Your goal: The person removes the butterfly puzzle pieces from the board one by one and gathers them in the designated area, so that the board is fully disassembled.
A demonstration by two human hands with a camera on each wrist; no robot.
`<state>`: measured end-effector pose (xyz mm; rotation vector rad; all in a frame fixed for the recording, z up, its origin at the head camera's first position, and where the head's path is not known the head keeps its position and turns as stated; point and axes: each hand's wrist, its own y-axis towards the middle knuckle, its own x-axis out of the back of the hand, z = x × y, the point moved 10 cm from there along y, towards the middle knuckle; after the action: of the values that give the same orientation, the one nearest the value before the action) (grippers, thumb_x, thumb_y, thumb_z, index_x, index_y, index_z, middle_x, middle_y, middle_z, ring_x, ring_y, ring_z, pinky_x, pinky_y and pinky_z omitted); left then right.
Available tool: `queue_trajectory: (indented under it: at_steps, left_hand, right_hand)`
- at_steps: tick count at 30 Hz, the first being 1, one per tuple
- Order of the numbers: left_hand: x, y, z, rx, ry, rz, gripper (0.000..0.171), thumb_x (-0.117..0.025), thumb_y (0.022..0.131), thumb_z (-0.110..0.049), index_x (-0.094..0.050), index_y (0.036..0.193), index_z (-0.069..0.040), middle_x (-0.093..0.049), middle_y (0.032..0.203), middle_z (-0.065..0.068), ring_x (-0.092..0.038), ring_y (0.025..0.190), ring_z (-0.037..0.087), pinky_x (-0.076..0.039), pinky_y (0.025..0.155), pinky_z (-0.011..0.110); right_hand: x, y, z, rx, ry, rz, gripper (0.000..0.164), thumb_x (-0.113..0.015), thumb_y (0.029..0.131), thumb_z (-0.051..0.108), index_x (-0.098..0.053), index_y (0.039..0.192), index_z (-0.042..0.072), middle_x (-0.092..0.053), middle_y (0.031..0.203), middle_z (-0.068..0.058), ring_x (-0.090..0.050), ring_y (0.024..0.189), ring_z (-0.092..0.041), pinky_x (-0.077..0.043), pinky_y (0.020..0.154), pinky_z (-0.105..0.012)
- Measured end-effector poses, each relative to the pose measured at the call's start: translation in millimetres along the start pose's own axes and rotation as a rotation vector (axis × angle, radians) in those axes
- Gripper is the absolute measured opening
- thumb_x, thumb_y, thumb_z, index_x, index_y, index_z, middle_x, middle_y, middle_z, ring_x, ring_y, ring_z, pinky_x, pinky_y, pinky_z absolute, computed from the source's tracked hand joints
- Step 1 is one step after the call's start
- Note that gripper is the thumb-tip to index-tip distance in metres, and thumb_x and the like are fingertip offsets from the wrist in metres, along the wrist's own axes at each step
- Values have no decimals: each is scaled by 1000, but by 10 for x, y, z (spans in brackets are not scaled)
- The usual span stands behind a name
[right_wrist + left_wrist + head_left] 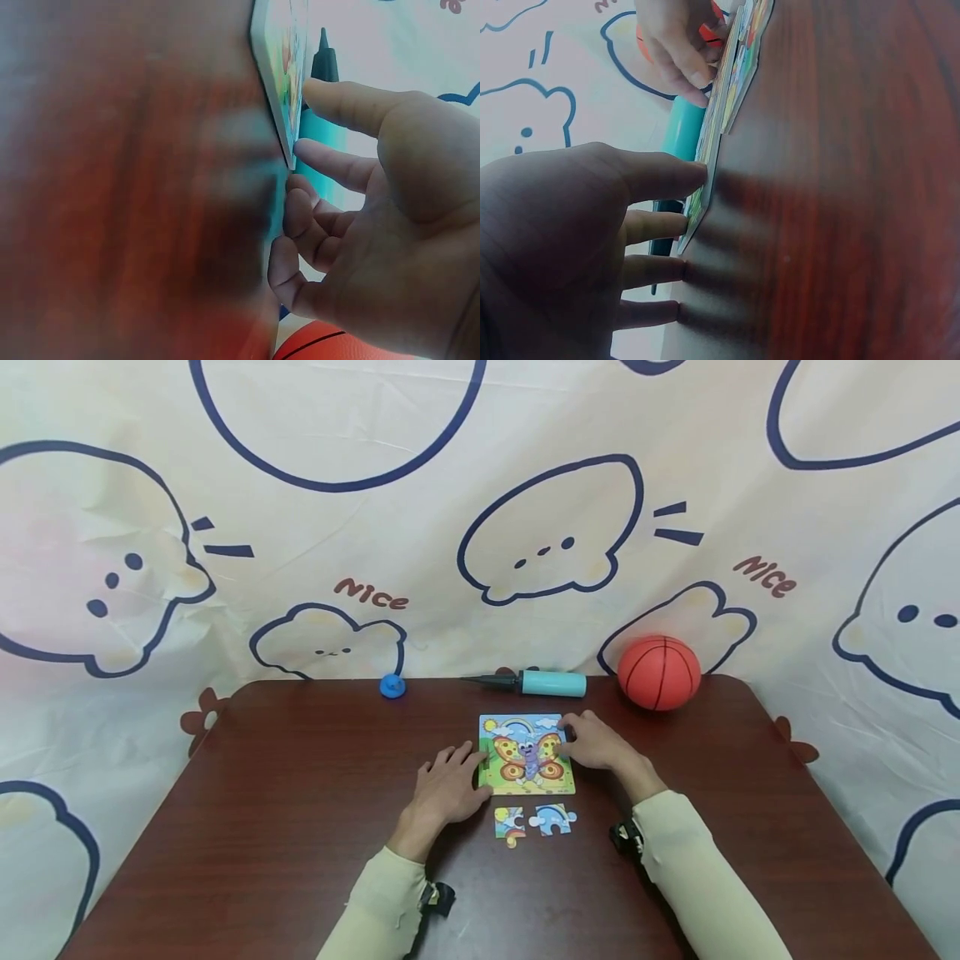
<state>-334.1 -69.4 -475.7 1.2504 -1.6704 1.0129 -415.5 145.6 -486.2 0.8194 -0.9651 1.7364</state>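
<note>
Right now your left hand [446, 789] lies flat on the desk [285, 793] with straight fingers touching the left edge of the butterfly puzzle board [527, 755], which sits toward the desk's far edge, near its middle. Your right hand [592, 742] rests at the board's right edge, forefinger and thumb on it, other fingers loosely curled. Two loose puzzle pieces [534, 822] lie just nearer you than the board.

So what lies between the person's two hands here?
The butterfly puzzle board lies between them in the head view: the left hand rests at its left edge, the right hand at its upper right corner.
</note>
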Motion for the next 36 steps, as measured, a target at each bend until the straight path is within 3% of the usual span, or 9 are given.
queue_trajectory:
  at_steps: [9, 15, 20, 32, 36]
  left_hand:
    - [-16, -6, -4, -7, 3, 3, 58, -60, 90, -43, -47, 143, -23, -35, 156, 8, -30, 144, 34, -27, 110, 63]
    - [-11, 5, 12, 1, 1, -7, 58, -60, 90, -42, -48, 143, -23, -35, 156, 7, -30, 144, 33, -27, 110, 62]
    - [-9, 6, 8, 0, 5, -3, 58, -61, 90, -42, -47, 143, -23, -36, 156, 7, -30, 144, 33, -27, 110, 62]
    - [23, 12, -3, 4, 12, -5, 58, -61, 90, -42, -47, 143, -22, -36, 156, 8, -31, 143, 33, -28, 110, 62]
    - [16, 16, -1, 7, 15, 1, 59, -60, 90, -42, -47, 144, -23, -36, 156, 8, -30, 144, 33, -28, 110, 62]
  right_hand:
    - [-23, 128, 40, -9, 14, 2, 57, -70, 86, 36, -52, 135, 11, -48, 123, -13, -50, 104, -26, -47, 90, -44]
    - [7, 181, 96, 13, 23, 4, 59, -74, 83, 33, -54, 131, 6, -50, 123, -14, -49, 106, -27, -47, 92, -45]
    - [11, 217, 77, -18, 64, 8, 59, -77, 81, 30, -52, 128, 3, -52, 120, -15, -50, 106, -27, -48, 91, -44]
    - [2, 233, 92, -72, 192, -23, 54, -78, 80, 21, -44, 120, 10, -51, 113, -12, -51, 104, -28, -47, 86, -39]
    - [-12, 217, 113, -72, 201, -23, 57, -76, 81, 19, -42, 127, 13, -50, 111, -11, -50, 102, -27, -44, 82, -37]
